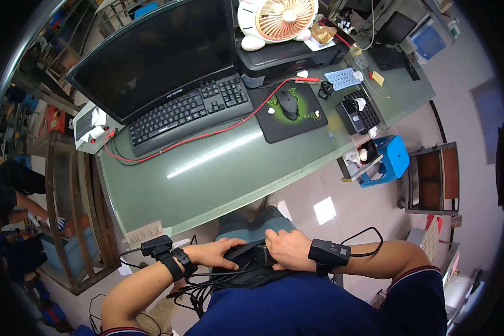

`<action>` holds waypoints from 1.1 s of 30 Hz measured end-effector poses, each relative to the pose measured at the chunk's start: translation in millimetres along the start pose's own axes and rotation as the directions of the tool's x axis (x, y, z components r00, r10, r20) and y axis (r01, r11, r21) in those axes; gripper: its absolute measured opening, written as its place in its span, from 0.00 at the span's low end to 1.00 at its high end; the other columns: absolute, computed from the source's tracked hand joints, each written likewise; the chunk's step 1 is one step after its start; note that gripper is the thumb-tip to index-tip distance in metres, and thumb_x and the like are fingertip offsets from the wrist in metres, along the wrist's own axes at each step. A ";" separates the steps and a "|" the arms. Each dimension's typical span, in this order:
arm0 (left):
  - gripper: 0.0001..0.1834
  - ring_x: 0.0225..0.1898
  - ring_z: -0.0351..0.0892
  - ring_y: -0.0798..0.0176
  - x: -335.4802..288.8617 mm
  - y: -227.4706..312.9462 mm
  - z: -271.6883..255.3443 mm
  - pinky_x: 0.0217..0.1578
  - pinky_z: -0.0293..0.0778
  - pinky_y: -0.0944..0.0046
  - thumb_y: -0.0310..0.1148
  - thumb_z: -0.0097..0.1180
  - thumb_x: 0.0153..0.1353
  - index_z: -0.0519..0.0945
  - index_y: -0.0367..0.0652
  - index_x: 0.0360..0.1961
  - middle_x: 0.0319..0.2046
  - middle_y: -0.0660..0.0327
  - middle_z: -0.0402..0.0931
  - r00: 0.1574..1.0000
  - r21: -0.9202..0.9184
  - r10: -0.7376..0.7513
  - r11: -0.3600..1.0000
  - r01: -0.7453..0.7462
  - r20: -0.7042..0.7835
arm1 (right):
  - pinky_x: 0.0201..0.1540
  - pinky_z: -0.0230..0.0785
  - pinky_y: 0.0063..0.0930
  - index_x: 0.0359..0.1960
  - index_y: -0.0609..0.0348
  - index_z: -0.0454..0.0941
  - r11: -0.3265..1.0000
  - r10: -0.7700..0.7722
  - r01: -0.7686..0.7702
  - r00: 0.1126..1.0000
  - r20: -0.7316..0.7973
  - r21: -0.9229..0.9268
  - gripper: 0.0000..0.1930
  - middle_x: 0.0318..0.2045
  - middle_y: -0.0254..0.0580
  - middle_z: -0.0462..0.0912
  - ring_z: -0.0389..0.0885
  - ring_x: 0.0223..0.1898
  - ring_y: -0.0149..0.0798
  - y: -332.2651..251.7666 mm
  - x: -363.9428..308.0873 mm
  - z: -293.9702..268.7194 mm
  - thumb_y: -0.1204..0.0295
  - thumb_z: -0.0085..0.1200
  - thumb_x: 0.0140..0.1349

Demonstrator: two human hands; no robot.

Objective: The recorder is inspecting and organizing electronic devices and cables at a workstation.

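Note:
At my waist, below the near edge of the desk, lies a black pouch (pixel 242 259) with a dark boxy part (pixel 261 255) at its middle. My left hand (pixel 215 253) grips the pouch's left side, its thumb lying over the top. Curled fingers of my right hand (pixel 288 249) close on the pouch's right side; the fingertips are partly hidden. A bundle of black cables (pixel 199 288) hangs beside the pouch, under my left wrist. Each wrist carries a strapped black device, and a watch (pixel 183 259) also sits on the left one.
The green-topped desk (pixel 207 185) holds a monitor (pixel 157 56), keyboard (pixel 190 109), mouse (pixel 287 105) on a mat, red cable (pixel 207 136), printer (pixel 291 60) and fan (pixel 278 19). An open drawer (pixel 361 162) juts near a blue stool (pixel 395 159). Another person (pixel 17 196) works at left.

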State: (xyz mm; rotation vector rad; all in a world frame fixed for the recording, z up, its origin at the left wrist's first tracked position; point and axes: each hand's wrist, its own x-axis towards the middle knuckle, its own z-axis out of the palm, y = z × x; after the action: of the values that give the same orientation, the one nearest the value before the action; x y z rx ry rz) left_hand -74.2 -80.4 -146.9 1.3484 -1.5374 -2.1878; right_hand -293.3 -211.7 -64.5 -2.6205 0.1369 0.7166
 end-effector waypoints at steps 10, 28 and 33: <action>0.31 0.54 0.70 0.48 -3.2 14.9 -4.8 0.55 0.66 0.56 0.43 0.57 0.58 0.64 0.44 0.60 0.50 0.48 0.70 0.987 0.213 0.091 0.975 -0.061 -0.133 | 0.37 0.76 0.33 0.41 0.68 0.72 0.987 0.111 -0.105 0.993 -0.039 0.121 0.26 0.43 0.46 0.73 0.79 0.38 0.44 2.7 -13.1 1.6 0.59 0.65 0.49; 0.11 0.31 0.78 0.48 5.4 62.0 -11.7 0.31 0.74 0.53 0.33 0.52 0.55 0.71 0.45 0.39 0.30 0.56 0.77 0.922 0.642 0.217 0.766 0.043 -0.320 | 0.39 0.71 0.37 0.36 0.55 0.72 0.877 0.202 -0.011 0.915 -0.349 0.481 0.04 0.32 0.40 0.75 0.77 0.39 0.45 34.1 -16.0 21.2 0.71 0.50 0.60; 0.06 0.32 0.78 0.53 1.9 86.5 -26.1 0.33 0.73 0.58 0.33 0.49 0.61 0.73 0.42 0.36 0.29 0.56 0.76 0.899 0.299 0.286 0.936 -0.187 -0.333 | 0.44 0.69 0.37 0.42 0.55 0.75 0.735 0.131 0.038 0.972 -0.197 0.677 0.11 0.38 0.41 0.77 0.77 0.42 0.48 62.8 -39.7 34.6 0.63 0.46 0.67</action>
State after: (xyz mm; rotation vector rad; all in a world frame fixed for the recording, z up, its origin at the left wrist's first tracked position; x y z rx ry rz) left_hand -86.8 -139.5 -79.7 1.4501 -1.7654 -1.5189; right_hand -356.2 -254.8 -94.6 -1.9716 0.4482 0.2770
